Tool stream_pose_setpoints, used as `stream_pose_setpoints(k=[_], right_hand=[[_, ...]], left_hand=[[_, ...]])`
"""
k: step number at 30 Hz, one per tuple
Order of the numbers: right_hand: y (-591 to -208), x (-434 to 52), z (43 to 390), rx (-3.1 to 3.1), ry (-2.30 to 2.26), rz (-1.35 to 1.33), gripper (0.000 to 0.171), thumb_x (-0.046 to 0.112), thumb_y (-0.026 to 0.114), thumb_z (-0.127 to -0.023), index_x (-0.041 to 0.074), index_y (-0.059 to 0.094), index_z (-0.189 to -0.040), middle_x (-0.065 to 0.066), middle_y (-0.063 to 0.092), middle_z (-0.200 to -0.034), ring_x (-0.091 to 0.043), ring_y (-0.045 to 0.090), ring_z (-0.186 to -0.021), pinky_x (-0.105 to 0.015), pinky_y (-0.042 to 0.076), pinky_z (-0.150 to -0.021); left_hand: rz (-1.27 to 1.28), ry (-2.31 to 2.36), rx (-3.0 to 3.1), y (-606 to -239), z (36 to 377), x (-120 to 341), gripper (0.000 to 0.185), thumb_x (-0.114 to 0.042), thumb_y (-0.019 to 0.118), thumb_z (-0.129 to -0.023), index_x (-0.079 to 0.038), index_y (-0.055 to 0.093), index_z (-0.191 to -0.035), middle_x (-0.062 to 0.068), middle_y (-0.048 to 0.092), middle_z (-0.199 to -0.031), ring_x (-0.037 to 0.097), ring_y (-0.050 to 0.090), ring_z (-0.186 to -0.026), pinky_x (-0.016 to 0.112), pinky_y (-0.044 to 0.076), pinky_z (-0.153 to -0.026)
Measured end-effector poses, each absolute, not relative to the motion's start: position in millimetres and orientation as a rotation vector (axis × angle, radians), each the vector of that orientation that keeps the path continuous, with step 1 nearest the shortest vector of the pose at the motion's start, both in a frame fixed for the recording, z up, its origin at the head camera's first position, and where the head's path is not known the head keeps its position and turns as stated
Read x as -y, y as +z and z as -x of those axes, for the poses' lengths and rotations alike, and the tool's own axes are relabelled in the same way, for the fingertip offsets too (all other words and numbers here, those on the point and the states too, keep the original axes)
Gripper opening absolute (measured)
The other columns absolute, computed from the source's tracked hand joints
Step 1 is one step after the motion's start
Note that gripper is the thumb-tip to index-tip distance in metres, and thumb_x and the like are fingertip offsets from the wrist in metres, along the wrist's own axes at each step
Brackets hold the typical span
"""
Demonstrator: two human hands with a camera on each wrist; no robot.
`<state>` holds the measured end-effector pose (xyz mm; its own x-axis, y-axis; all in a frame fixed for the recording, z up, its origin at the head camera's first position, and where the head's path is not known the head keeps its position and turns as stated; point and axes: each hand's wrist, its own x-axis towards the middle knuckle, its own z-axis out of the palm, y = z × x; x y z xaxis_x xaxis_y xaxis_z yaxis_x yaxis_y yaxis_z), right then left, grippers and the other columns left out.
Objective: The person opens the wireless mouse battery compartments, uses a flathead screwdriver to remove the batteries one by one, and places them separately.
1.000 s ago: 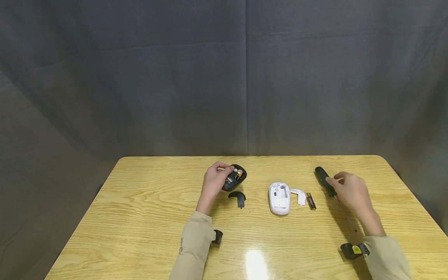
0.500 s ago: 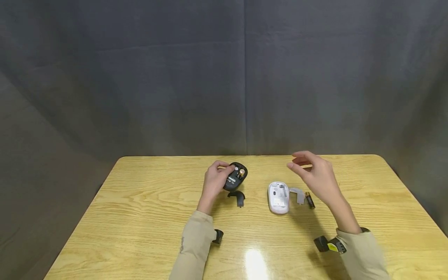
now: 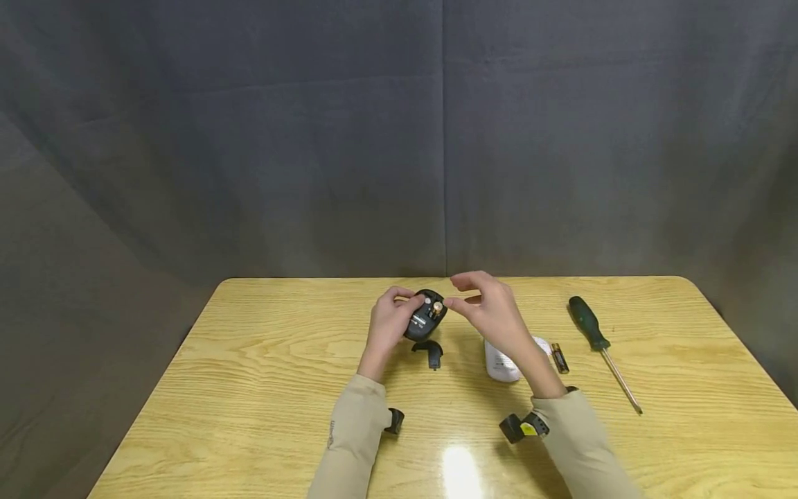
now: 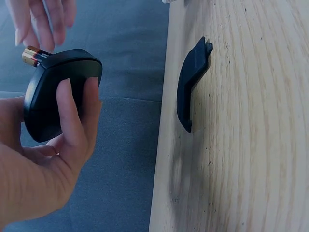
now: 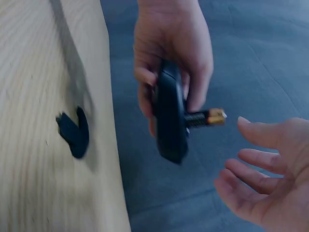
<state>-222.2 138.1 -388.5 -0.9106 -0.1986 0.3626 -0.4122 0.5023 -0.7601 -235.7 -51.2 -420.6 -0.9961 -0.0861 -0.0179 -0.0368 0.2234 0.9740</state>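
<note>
My left hand (image 3: 388,320) grips a black computer mouse (image 4: 58,92) above the table, its underside facing me in the head view. A battery (image 5: 207,117) with a copper-coloured end sticks up out of the mouse's compartment. Close to that battery end is my right hand (image 3: 492,312), thumb and fingers spread apart with nothing between them; the right wrist view shows a small gap between thumb tip and battery. Below the mouse, the black battery cover (image 4: 193,79) lies on the table.
Partly hidden behind my right forearm is a white mouse (image 3: 501,364), with a white cover (image 3: 542,344) beside it. A loose battery (image 3: 560,358) lies right of them. Further right rests a green-handled screwdriver (image 3: 586,322). A dark curtain (image 3: 312,173) hangs behind the wooden table (image 3: 249,388).
My right hand has let go of the screwdriver, leaving it on the table, and moved left to the black mouse. The left hand keeps its grip, the mouse slightly turned.
</note>
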Motion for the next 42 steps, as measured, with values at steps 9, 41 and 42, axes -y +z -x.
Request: stream_pose_setpoints(k=[9, 41, 42], right_hand=[[-394.4, -119.8, 225.7, 2.484, 1.359, -0.601, 0.028, 0.007, 0.081, -0.090, -0.003, 0.074, -0.115, -0.015, 0.073, -0.110, -0.030, 0.070, -0.102, -0.045, 0.060, -0.085], [-393.1, -125.1, 227.9, 2.172, 1.963, -0.399, 0.030, -0.004, 0.064, -0.100, -0.008, 0.061, -0.130, -0.015, 0.059, -0.091, -0.010, 0.070, -0.077, -0.035, 0.062, -0.075], [-393.6, -125.3, 227.9, 2.150, 2.024, -0.379, 0.030, -0.005, 0.063, -0.099, -0.009, 0.058, -0.129, -0.015, 0.059, -0.092, -0.011, 0.070, -0.077, -0.037, 0.062, -0.075]], left_hand=[[-0.099, -1.919, 2.434, -420.7, 236.4, 51.6, 0.031, -0.027, 0.069, -0.098, -0.001, 0.069, -0.115, 0.018, 0.074, -0.100, 0.022, 0.069, -0.081, 0.028, 0.054, -0.064], [-0.140, -1.926, 2.347, -419.9, 238.1, 59.7, 0.034, -0.019, 0.067, -0.097, 0.000, 0.063, -0.125, 0.019, 0.072, -0.102, 0.022, 0.068, -0.080, 0.028, 0.055, -0.066], [-0.129, -1.905, 2.353, -420.0, 237.9, 60.6, 0.035, -0.018, 0.067, -0.096, 0.000, 0.063, -0.127, 0.019, 0.071, -0.101, 0.023, 0.069, -0.081, 0.030, 0.056, -0.067]])
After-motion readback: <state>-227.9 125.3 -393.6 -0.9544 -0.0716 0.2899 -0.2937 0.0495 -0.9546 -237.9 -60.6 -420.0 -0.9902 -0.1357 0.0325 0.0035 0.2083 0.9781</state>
